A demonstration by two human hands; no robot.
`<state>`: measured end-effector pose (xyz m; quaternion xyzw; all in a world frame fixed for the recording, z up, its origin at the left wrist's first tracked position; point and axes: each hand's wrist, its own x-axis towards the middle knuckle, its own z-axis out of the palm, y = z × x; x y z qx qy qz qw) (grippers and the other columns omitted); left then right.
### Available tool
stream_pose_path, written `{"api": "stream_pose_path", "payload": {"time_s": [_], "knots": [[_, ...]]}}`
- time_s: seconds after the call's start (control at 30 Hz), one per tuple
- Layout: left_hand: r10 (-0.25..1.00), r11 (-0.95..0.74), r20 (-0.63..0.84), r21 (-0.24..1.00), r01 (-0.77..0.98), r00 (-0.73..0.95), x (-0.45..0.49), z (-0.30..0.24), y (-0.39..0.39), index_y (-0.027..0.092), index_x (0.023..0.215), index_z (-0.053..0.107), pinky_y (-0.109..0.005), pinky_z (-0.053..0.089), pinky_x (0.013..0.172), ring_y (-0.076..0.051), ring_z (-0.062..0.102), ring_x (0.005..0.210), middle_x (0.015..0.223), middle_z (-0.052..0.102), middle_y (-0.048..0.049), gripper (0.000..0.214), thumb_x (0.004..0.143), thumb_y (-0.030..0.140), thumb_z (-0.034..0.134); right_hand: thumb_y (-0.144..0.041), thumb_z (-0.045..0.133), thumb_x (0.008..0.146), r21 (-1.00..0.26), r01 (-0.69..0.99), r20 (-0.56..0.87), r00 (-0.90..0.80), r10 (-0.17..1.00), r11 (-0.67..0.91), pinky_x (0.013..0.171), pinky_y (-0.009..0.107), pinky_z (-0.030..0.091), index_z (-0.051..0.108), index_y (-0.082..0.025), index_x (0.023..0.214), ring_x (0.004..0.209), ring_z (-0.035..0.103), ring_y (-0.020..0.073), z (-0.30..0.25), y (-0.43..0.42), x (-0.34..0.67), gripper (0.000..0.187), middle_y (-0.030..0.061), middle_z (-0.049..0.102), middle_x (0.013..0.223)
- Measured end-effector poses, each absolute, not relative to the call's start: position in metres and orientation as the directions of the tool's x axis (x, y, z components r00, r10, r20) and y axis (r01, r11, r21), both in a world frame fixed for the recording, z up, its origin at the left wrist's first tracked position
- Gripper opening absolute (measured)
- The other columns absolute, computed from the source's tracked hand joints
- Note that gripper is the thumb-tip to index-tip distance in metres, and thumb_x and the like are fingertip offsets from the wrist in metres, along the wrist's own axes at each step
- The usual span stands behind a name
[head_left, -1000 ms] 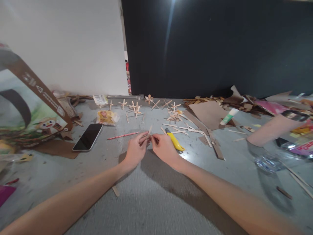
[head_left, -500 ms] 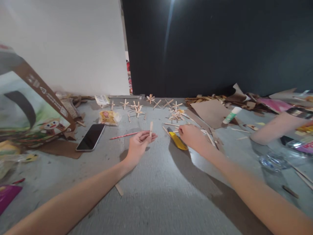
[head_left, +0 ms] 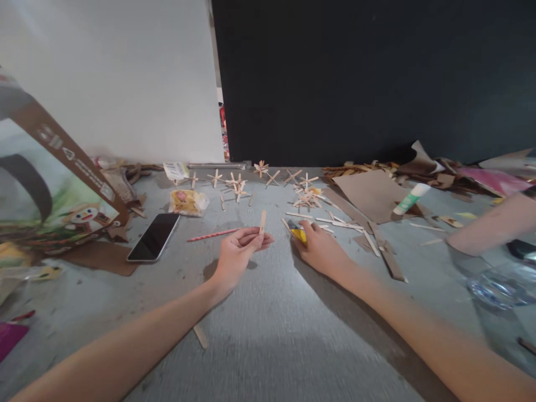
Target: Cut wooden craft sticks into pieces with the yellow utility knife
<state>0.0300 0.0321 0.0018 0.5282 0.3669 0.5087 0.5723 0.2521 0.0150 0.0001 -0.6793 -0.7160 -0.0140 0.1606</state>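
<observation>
My left hand (head_left: 238,251) pinches a small wooden stick (head_left: 263,222), like a popsicle stick, upright between thumb and fingers. To the right, my right hand (head_left: 320,245) is closed over a yellow-and-grey utility knife (head_left: 300,233) that lies at table height; its grip hides most of the body. Loose wooden sticks (head_left: 343,224) lie just beyond the right hand. A red-and-white striped pencil-like rod (head_left: 211,235) rests left of the left hand. Farther back stand several crossed-stick pieces (head_left: 238,187).
A phone (head_left: 154,237) lies on the left by a packaged snack (head_left: 188,202) and a large printed bag (head_left: 62,184). On the right are a glue stick (head_left: 412,199), cardboard (head_left: 371,192), a pink bottle (head_left: 489,223) and clear plastic (head_left: 498,287). Behind rises a dark panel (head_left: 368,84).
My right hand has moved left and down from the loose sticks onto the yellow utility knife and closed on it. My left hand still holds its stick. The view has shifted slightly.
</observation>
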Motion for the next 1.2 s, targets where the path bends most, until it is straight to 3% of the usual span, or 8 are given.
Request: {"api": "stream_pose_path", "payload": {"time_s": [0.17, 0.33, 0.47, 0.7, 0.87, 0.97, 1.03, 1.2], "knots": [[0.973, -0.021, 0.086, 0.957, -0.291, 0.215, 0.028, 0.006, 0.035, 0.019, 0.100, 0.064, -0.028, 0.050, 0.061, -0.013, 0.063, 0.060, 0.076, 0.071, -0.0016, 0.035, 0.076, 0.036, 0.082, -0.029, 0.040, 0.102, -0.475, 0.844, 0.431, -0.025, 0.902, 0.250, 0.073, 0.037, 0.050, 0.038, -0.017, 0.147, 0.084, 0.070, 0.0278, -0.009, 0.017, 0.252, 0.046, 0.0165, 0.072, 0.112], [0.959, 0.054, 0.039, 0.946, -0.319, 0.280, 0.028, 0.010, 0.036, 0.020, 0.102, 0.069, -0.024, 0.036, 0.052, -0.009, 0.043, 0.053, 0.067, 0.048, 0.0038, 0.023, 0.083, 0.032, 0.071, -0.031, 0.034, 0.107, -0.525, 0.708, 0.631, -0.050, 0.775, 0.473, 0.075, 0.034, 0.052, 0.057, -0.026, 0.127, 0.077, 0.064, 0.0214, -0.011, 0.008, 0.250, 0.031, 0.0080, 0.067, 0.096], [0.945, 0.072, 0.015, 0.965, -0.252, 0.328, 0.029, 0.009, 0.033, 0.019, 0.113, 0.072, -0.025, 0.034, 0.053, -0.010, 0.041, 0.055, 0.067, 0.044, 0.0038, 0.034, 0.087, 0.040, 0.069, -0.027, 0.035, 0.107, -0.630, 0.548, 0.602, -0.104, 0.792, 0.551, 0.076, 0.033, 0.054, 0.052, -0.026, 0.132, 0.079, 0.065, 0.0180, -0.013, 0.000, 0.251, 0.031, 0.0074, 0.068, 0.106], [0.894, 0.043, 0.043, 0.982, -0.181, 0.446, 0.031, 0.005, 0.027, 0.016, 0.123, 0.068, -0.026, 0.036, 0.054, -0.010, 0.045, 0.054, 0.067, 0.052, 0.0045, 0.051, 0.085, 0.050, 0.072, -0.030, 0.034, 0.106, -0.774, 0.267, 0.531, -0.224, 0.818, 0.575, 0.096, 0.043, 0.056, 0.047, -0.026, 0.139, 0.110, 0.069, 0.0225, 0.003, -0.011, 0.239, 0.036, 0.0116, 0.069, 0.124], [0.897, -0.015, 0.122, 0.969, -0.246, 0.426, 0.033, 0.005, 0.025, 0.019, 0.114, 0.061, -0.026, 0.045, 0.056, -0.013, 0.058, 0.056, 0.068, 0.064, 0.0018, 0.048, 0.085, 0.056, 0.073, -0.036, 0.054, 0.099, -0.781, 0.239, 0.540, -0.208, 0.816, 0.577, 0.099, 0.043, 0.055, 0.046, -0.026, 0.138, 0.106, 0.070, 0.0233, 0.015, -0.009, 0.222, 0.041, 0.0121, 0.070, 0.119], [0.884, -0.008, 0.129, 0.965, -0.262, 0.448, 0.033, 0.005, 0.024, 0.022, 0.108, 0.051, -0.028, 0.045, 0.054, -0.015, 0.060, 0.051, 0.066, 0.065, 0.0029, 0.047, 0.087, 0.060, 0.070, -0.041, 0.070, 0.089, -0.727, 0.385, 0.607, -0.026, 0.795, 0.568, 0.072, 0.032, 0.056, 0.058, -0.025, 0.101, 0.070, 0.066, 0.0178, 0.007, -0.003, 0.213, 0.023, 0.0015, 0.070, 0.083], [0.876, -0.011, 0.124, 0.972, -0.236, 0.467, 0.033, 0.005, 0.023, 0.023, 0.104, 0.046, -0.028, 0.043, 0.053, -0.014, 0.058, 0.048, 0.065, 0.063, 0.0042, 0.045, 0.090, 0.062, 0.064, -0.043, 0.065, 0.092, -0.678, 0.478, 0.664, 0.073, 0.744, 0.558, 0.061, 0.029, 0.051, 0.059, -0.024, 0.085, 0.056, 0.057, 0.0151, 0.000, -0.001, 0.210, 0.021, -0.0012, 0.063, 0.068], [0.901, -0.049, 0.123, 0.981, -0.186, 0.415, 0.035, 0.003, 0.020, 0.022, 0.103, 0.050, -0.025, 0.038, 0.053, -0.010, 0.046, 0.053, 0.070, 0.049, 0.0066, 0.039, 0.095, 0.059, 0.056, -0.035, 0.048, 0.103, -0.603, 0.438, 0.754, 0.038, 0.656, 0.667, 0.065, 0.031, 0.054, 0.066, -0.024, 0.115, 0.068, 0.065, 0.0170, -0.006, -0.007, 0.208, 0.024, 0.0029, 0.068, 0.083]]}}
